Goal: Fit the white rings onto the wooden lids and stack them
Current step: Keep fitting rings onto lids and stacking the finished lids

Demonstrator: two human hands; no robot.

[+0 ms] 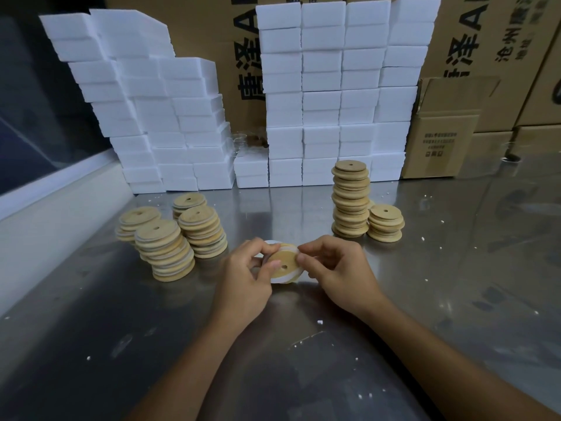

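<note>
Both hands hold one wooden lid (282,262) and its white ring (287,279) above a steel counter (455,284).

Left hand (247,276) and right hand (331,264) pinch it with curled fingers; lid stacks (170,247) flank them, foam blocks (321,95) and cartons (498,41) behind; ring partly hidden.

White ring (283,279) half hidden behind wooden lid (283,261); carton print (249,56) cut off by foam blocks (321,86).

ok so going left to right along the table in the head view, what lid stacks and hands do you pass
ringed lid stacks → left hand → wooden lid with white ring → right hand → tall plain stack → short plain stack
</note>
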